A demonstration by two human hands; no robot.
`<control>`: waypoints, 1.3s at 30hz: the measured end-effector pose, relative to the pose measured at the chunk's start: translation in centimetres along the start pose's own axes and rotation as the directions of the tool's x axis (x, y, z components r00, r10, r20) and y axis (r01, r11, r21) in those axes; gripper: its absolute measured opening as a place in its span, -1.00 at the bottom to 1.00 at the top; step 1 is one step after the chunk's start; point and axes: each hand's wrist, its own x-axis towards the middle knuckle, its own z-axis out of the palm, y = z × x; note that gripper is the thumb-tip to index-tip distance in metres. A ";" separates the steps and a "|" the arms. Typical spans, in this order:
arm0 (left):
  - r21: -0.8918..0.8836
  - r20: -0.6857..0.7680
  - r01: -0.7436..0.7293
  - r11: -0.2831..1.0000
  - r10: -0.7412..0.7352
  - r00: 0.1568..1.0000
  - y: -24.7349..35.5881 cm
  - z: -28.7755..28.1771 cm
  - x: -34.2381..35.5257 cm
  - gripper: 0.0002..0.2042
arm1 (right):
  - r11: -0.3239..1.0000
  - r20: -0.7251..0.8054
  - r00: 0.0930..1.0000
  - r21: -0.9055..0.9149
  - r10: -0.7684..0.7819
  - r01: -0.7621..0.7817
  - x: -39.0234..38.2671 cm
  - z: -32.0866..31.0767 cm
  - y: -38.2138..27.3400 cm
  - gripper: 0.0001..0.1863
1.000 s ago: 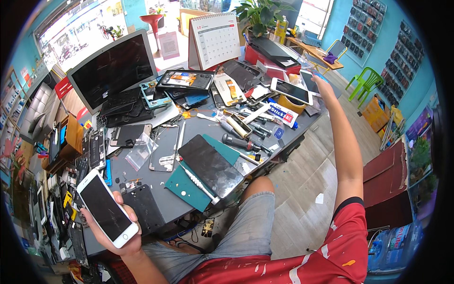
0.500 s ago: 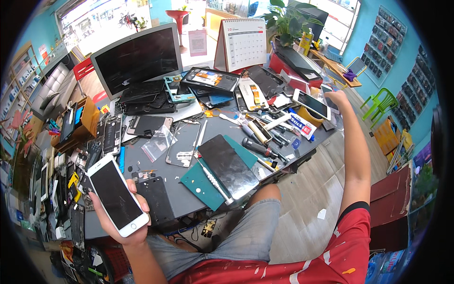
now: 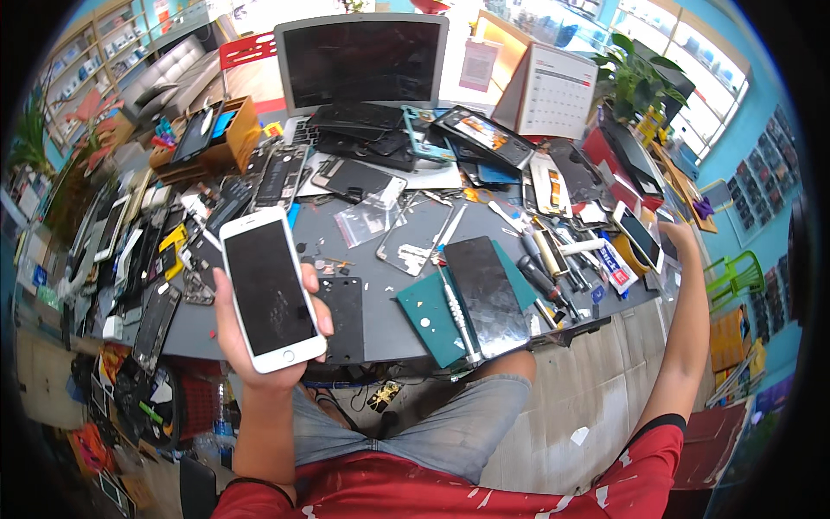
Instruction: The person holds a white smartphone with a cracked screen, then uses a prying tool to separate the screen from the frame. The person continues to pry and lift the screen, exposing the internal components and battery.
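Note:
My left hand (image 3: 259, 350) is closed around a white smartphone (image 3: 270, 290), its dark screen and round home button facing up. The phone is held above the near left part of the desk. At the far right my right arm stretches out, and my right hand (image 3: 679, 233) is at the desk's right edge. Its fingers are too hidden to tell whether they grip anything. Close beside that hand, another white phone (image 3: 638, 235) leans on a yellow roll (image 3: 638, 261). A green mat (image 3: 428, 322) carries a dark phone-sized panel (image 3: 486, 294) and a slim silver screwdriver (image 3: 458, 311).
A laptop (image 3: 361, 60) stands at the back, with opened phones piled before it. Screwdrivers and a glue tube (image 3: 617, 268) crowd the right. Phone parts and a wooden box (image 3: 212, 143) fill the left. A calendar (image 3: 553, 91) stands behind.
My view has swung to the right-hand side's opposite, so the desk sits further right in the picture. The left hand still holds the white smartphone, now more upright; the right arm stays stretched out.

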 end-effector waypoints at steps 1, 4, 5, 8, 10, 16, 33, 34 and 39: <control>0.002 0.000 0.000 1.000 0.000 1.000 0.1 -0.2 0.0 -0.19 | 0.999 -0.012 0.999 0.003 0.037 -0.037 0.3 0.4 -0.1 -0.46; 0.002 0.014 0.009 1.000 -0.009 1.000 0.0 -0.3 0.1 -0.20 | 0.998 -0.039 0.999 0.057 0.025 -0.023 1.2 0.1 1.2 -0.49; -0.007 0.011 0.012 1.000 -0.012 1.000 0.0 -0.4 0.1 -0.20 | 0.997 -0.046 0.999 0.072 0.023 -0.020 1.4 -0.1 1.6 -0.51; -0.018 0.005 0.016 1.000 -0.016 1.000 -0.1 -0.4 0.1 -0.20 | 0.996 -0.047 0.999 0.091 0.013 -0.009 0.8 -0.3 1.6 -0.48; -0.009 -0.013 0.005 1.000 -0.006 1.000 0.1 0.0 0.0 -0.20 | 0.999 -0.054 0.998 0.050 0.020 -0.017 -0.3 0.0 0.3 -0.45; 0.004 -0.014 -0.012 1.000 0.012 1.000 -0.1 0.1 0.2 -0.21 | 0.990 -0.238 0.970 -0.142 -0.050 0.016 -3.2 -3.3 -1.0 -0.37; 0.043 0.005 -0.020 0.999 0.019 1.000 0.2 0.0 0.0 -0.22 | 0.680 0.228 0.653 0.062 -0.722 0.730 -29.8 1.4 -24.9 0.02; 0.042 0.004 -0.020 0.999 0.020 1.000 0.3 -0.1 -0.2 -0.22 | 0.660 0.265 0.618 0.109 -0.740 0.743 -30.4 3.1 -25.8 0.03; -0.016 0.010 0.038 0.999 -0.038 0.999 0.2 -0.1 0.0 -0.20 | 0.620 0.255 0.579 0.129 -0.775 0.774 -30.7 6.6 -28.8 0.06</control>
